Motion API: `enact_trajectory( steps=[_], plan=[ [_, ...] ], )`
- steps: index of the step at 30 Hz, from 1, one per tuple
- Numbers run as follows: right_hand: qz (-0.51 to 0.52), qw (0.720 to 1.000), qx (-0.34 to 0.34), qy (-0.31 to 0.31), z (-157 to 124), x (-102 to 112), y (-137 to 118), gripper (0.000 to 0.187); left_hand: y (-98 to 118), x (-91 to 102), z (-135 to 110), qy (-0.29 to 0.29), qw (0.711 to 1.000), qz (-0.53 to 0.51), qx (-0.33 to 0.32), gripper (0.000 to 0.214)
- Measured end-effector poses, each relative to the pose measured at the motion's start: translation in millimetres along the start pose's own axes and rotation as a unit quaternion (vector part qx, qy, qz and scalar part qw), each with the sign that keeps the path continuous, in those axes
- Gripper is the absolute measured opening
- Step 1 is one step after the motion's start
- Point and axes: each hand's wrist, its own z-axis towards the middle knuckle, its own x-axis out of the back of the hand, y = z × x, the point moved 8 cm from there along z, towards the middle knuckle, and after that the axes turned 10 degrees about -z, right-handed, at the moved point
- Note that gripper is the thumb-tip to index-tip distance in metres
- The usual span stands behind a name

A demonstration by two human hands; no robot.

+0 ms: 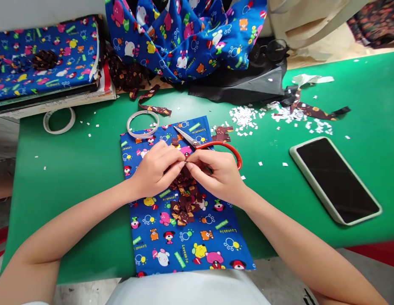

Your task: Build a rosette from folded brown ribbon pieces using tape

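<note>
Close together over the blue cloth [184,254], the left hand [159,169] and the right hand [217,176] met at the fingertips. On each, thumb and forefinger were pressed together — pinching a small dark piece [185,162] between them, mostly hidden. The other fingers were curled in. Beneath and nearer than the hands, a loose heap of brown scraps [186,207] lay on the cloth, which was spread flat on the green table [89,161] and reached its near edge. Just beyond the right hand lay the scissors [225,145], red-handled, tip pointing far and left. A tape roll [142,135] overlapped the cloth's far left corner; another tape roll [59,130] lay well to the left. White paper bits [244,117] were scattered on the far right — and a phone [337,180] lay nearer, at the right.
</note>
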Motion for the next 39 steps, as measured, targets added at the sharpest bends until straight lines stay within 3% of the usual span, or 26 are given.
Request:
enact_trajectory(
  steps=[5, 10, 13, 17, 20, 27, 39],
  plan=[
    [0.015, 1.000, 0.012, -0.005, -0.9, -2.3, -0.6, 0.017, 5.1, -4.5, -2.0, -0.013, 0.999, 0.030, -0.032, 0.022],
    [0.031, 0.999, -0.015, -0.017, -1.2, -4.1, 2.8, 0.016, 1.9, -6.0, -2.3, -0.019, 0.998, 0.056, 0.006, 0.021],
    [0.035, 0.998, -0.046, -0.004, -1.4, -2.1, 5.4, 0.017, 1.8, 0.6, -3.4, 0.021, 0.998, 0.060, 0.024, 0.017],
    [0.046, 0.997, -0.065, 0.005, -1.2, -1.3, 5.9, 0.018, 11.6, 6.4, -5.4, 0.065, 0.996, 0.059, -0.026, 0.017],
    [0.049, 0.998, -0.050, 0.005, -0.5, -0.4, 3.9, 0.019, 16.0, 0.2, -5.5, 0.035, 0.994, 0.080, -0.058, 0.017],
    [0.043, 0.999, -0.010, 0.006, -0.7, 1.2, 1.0, 0.019, 13.4, -9.5, -4.7, -0.024, 0.993, 0.099, -0.061, 0.019],
    [0.020, 0.999, 0.020, 0.022, -3.5, 1.4, -3.9, 0.015, 8.9, -12.1, -4.7, -0.045, 0.997, 0.052, -0.046, 0.021]
  ],
)
